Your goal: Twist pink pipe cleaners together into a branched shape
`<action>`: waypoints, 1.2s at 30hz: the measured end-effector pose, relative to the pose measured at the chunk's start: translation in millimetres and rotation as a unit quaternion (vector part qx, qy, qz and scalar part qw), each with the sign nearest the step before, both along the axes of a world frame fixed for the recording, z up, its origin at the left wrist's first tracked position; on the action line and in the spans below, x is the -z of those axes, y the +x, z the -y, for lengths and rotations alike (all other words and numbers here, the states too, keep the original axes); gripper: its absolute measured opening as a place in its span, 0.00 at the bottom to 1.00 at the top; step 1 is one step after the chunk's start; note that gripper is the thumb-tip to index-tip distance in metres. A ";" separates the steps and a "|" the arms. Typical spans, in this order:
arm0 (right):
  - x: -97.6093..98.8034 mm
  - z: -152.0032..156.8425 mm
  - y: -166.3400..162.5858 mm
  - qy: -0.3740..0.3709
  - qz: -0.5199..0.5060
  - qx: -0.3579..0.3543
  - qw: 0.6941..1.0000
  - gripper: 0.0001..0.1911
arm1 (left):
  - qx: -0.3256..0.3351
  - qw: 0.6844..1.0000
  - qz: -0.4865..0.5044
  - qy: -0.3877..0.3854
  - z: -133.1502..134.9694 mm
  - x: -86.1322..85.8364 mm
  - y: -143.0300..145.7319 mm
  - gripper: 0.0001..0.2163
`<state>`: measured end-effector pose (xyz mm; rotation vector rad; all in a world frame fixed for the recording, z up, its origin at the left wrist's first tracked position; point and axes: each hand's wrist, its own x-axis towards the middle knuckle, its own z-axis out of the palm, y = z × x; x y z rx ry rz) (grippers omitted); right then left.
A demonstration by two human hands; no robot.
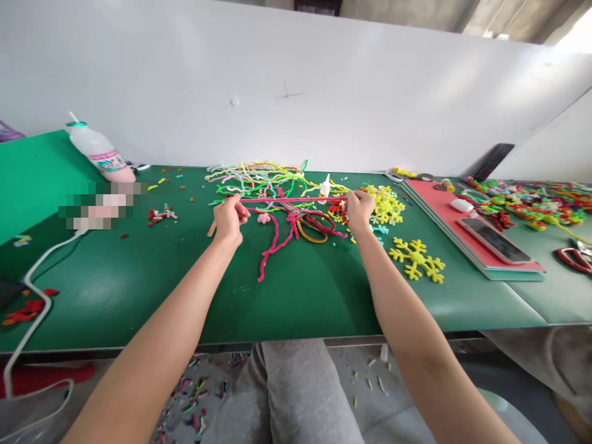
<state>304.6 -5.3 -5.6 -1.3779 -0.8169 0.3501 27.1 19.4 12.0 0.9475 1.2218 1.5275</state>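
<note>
- Step in hand, as I judge it: straightening or measuring 1 long, bright pink, fuzzy chenille stem (296,199), drawn nearly straight above the green tabletop (300,296).
- Left hand (229,219), at 9 o'clock from the stem's middle: fingers curled in, pinching 1 end.
- Right hand (359,208), at 3 o'clock: fingers closed on the other end.
- Just below the stem, towards 5 o'clock: metal scissors with red and gold looped handles (312,240), in neither hand.
- At 7 o'clock: loose, wavy, pink fuzzy stems (263,268); at 11 o'clock, a heap of pale, multicoloured fuzzy stems (250,179).
- At 4 o'clock, beyond the right hand: 1 flat, yellow, fuzzy snowflake (417,259).
- The next move, I judge, calls for 2 firm pinches, even tension and keeping the stem off the scissors.
</note>
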 end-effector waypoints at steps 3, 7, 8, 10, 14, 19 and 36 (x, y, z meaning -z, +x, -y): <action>-8.9 -0.7 -1.7 0.039 -0.051 -0.032 0.997 0.16 | -0.015 1.000 -0.015 -0.012 -3.1 4.1 0.5 0.19; -22.4 1.5 24.3 0.131 -0.130 0.014 0.983 0.14 | -0.067 0.998 -0.014 -0.017 -14.3 5.3 -13.8 0.18; -24.5 2.9 36.1 0.153 -0.156 0.048 0.975 0.14 | -0.080 0.997 -0.007 -0.021 -17.6 4.2 -20.0 0.18; -26.2 5.5 59.5 0.173 -0.180 0.086 0.965 0.16 | -0.097 0.995 0.007 -0.021 -22.7 1.2 -31.7 0.18; -23.2 5.4 78.6 0.140 -0.302 0.091 0.938 0.17 | -0.103 0.994 0.025 0.001 -24.6 -1.7 -38.3 0.19; -21.2 0.1 58.1 0.123 -0.358 0.017 0.925 0.14 | -0.006 0.998 0.037 0.051 -15.3 0.8 -22.9 0.21; -8.1 4.4 3.9 -0.022 -0.086 -0.292 0.952 0.16 | 0.150 0.985 0.016 0.085 -4.5 1.0 -14.5 0.13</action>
